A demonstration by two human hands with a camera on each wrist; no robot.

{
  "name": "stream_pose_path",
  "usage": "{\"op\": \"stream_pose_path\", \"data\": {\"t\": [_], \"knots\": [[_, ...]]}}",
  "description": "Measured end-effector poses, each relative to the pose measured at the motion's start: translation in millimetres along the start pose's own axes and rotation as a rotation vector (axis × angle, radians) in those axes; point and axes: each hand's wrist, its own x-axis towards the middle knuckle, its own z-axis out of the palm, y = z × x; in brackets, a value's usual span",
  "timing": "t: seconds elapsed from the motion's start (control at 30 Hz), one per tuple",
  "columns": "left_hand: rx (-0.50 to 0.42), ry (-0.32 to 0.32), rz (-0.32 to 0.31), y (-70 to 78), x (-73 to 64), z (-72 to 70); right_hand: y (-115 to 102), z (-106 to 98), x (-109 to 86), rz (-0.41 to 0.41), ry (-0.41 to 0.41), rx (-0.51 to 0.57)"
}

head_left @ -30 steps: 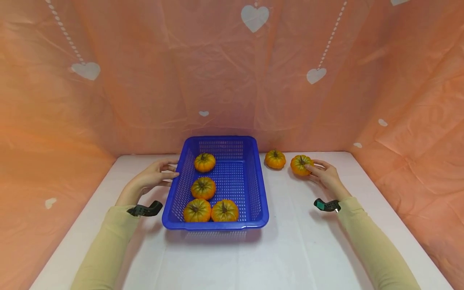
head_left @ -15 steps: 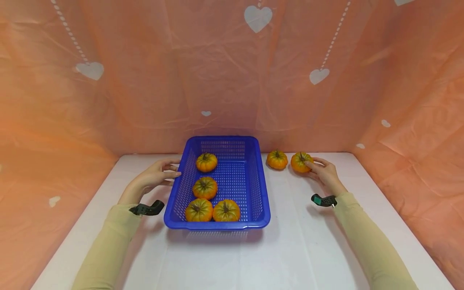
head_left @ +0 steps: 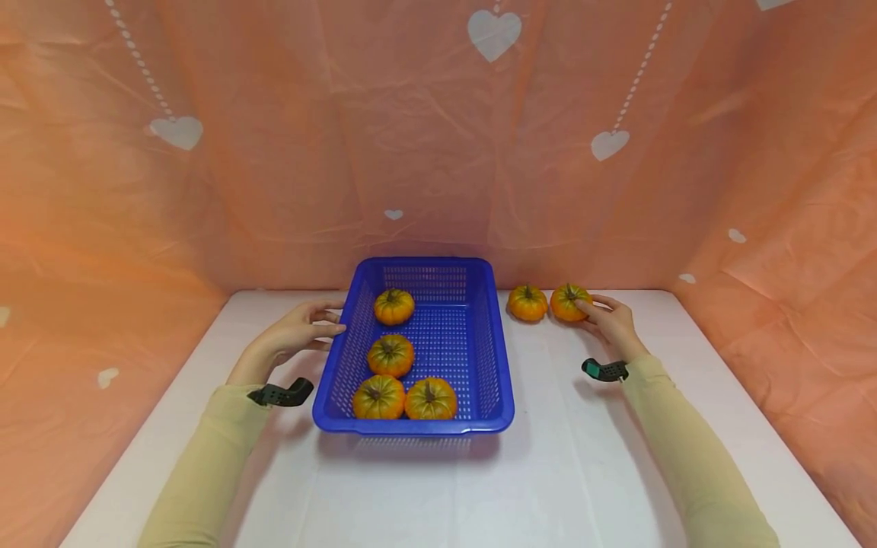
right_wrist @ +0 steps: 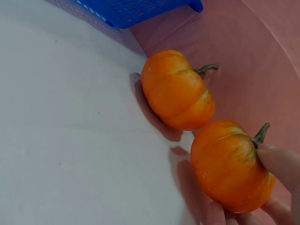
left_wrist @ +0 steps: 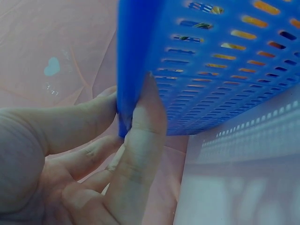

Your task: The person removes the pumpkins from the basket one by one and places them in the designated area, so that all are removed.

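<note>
With left hand [head_left: 291,333], pinching a blue rectangular plastic basket [head_left: 441,342]; with right hand [head_left: 614,323], clamping a squat orange pumpkin [head_left: 568,304] beside another pumpkin [head_left: 527,304] at the far edge of the tabletop [head_left: 548,464]; apparently partway, with four pumpkins [head_left: 390,356] inside; cannot tell if filling or emptying

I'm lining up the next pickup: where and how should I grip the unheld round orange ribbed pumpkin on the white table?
Likely grip the unheld pumpkin round its wide body, below the upright stem, from the near side: the perforated blue plastic basket and the held orange pumpkin flank it, and orange backdrop stands close behind.
</note>
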Motion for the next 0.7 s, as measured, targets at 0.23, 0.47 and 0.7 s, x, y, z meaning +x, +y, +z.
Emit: {"op": "stream_pose_path", "data": {"t": [0.23,0.47,0.7], "knots": [[-0.004,0.000,0.002,1.0,-0.7,0.5,4.2,5.4,3.5,-0.011,0.036,-0.033],[0.004,0.001,0.000,1.4,-0.7,0.9,6.8,8.9,5.9,0.001,0.059,-0.032],[0.011,0.003,-0.003,1.5,-1.0,0.2,7.3,11.2,8.1,-0.003,0.078,-0.097]]}}
